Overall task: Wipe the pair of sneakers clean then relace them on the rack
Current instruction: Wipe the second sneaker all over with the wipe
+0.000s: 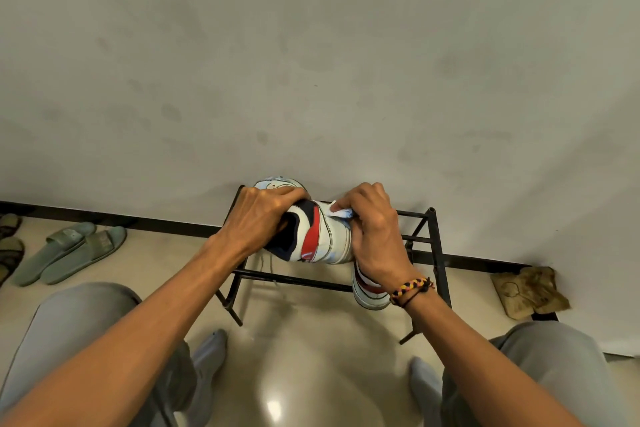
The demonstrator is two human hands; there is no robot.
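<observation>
The right hand (372, 236) hides most of the second sneaker (369, 295) and the wipe (341, 211).

The floor tiles (294, 374) are shining glossy, the rack (433, 253) is looking like matt black metal, the sneaker (329, 236) smooth leather, the wipe (341, 213) soft cloth.

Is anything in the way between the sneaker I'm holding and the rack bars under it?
Nothing visible blocks it. The sneaker sits in both hands just above the rack; the bars below look bare, and the other sneaker lies further right, under the right hand.
</observation>
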